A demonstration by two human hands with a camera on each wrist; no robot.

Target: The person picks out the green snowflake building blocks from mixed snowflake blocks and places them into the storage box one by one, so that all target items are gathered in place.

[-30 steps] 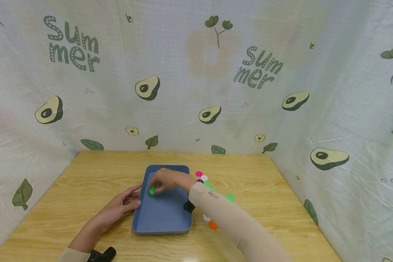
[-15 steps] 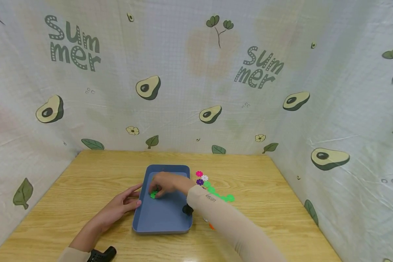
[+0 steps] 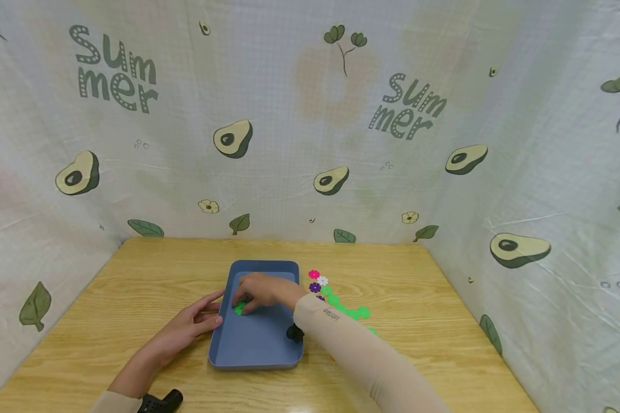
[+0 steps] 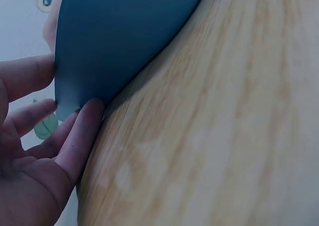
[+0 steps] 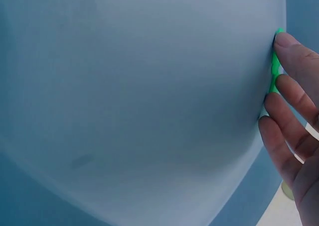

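A shallow blue tray (image 3: 260, 350) stands on the wooden table. In it lies a green flower-shaped plastic disc (image 3: 238, 310), close to the tray's left wall. My right hand (image 3: 260, 288) reaches into the tray and holds this disc by its edges. In the right wrist view, the thumb and index finger touch the green disc (image 5: 275, 66), seen nearly edge-on at the tray floor, while other fingertips rest beside it. My left hand (image 3: 191, 322) steadies the tray's left side. The left wrist view shows its fairly straight fingers (image 4: 84, 136) against the outer wall.
To the tray's right lie several green discs (image 3: 351, 314), with a pink disc (image 3: 314, 275), a white disc (image 3: 322, 280) and a purple disc (image 3: 315, 287) behind them. My right forearm hides part of this group. A printed cloth (image 3: 289, 115) hangs around the table (image 3: 160, 264).
The right hand has shifted slightly toward me with the green disc, lower in the tray, and its forearm now covers the orange disc more. The left hand and tray have stayed put.
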